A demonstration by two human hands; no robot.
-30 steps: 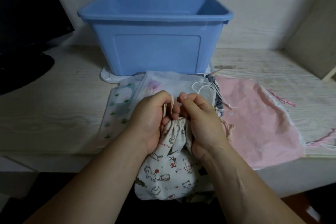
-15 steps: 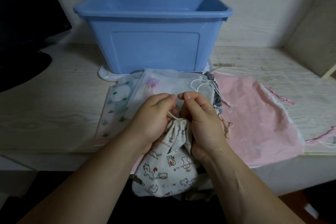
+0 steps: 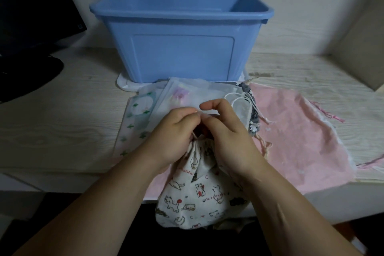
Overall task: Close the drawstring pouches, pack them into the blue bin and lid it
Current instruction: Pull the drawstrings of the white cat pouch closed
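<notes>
A white pouch printed with cats (image 3: 197, 195) hangs over the table's front edge, its neck gathered tight. My left hand (image 3: 172, 137) pinches its white drawstring just above the neck. My right hand (image 3: 226, 137) also pinches the cord, with the forefinger lifted. Behind them lie flat pouches: a sheer white one (image 3: 199, 95), a cactus-print one (image 3: 137, 118), a dark patterned one (image 3: 254, 110) and a large pink one (image 3: 295, 131). The open blue bin (image 3: 180, 56) stands at the back on a white lid (image 3: 124, 84); what lies inside it is hidden.
A black monitor and its stand (image 3: 31, 27) fill the left rear corner. A beige panel (image 3: 359, 48) slants up at the right. The pale wooden table (image 3: 62, 120) ends just under my wrists.
My hands have risen a little above the cat pouch's neck and my right forefinger has lifted off the cord. The pouch stays cinched.
</notes>
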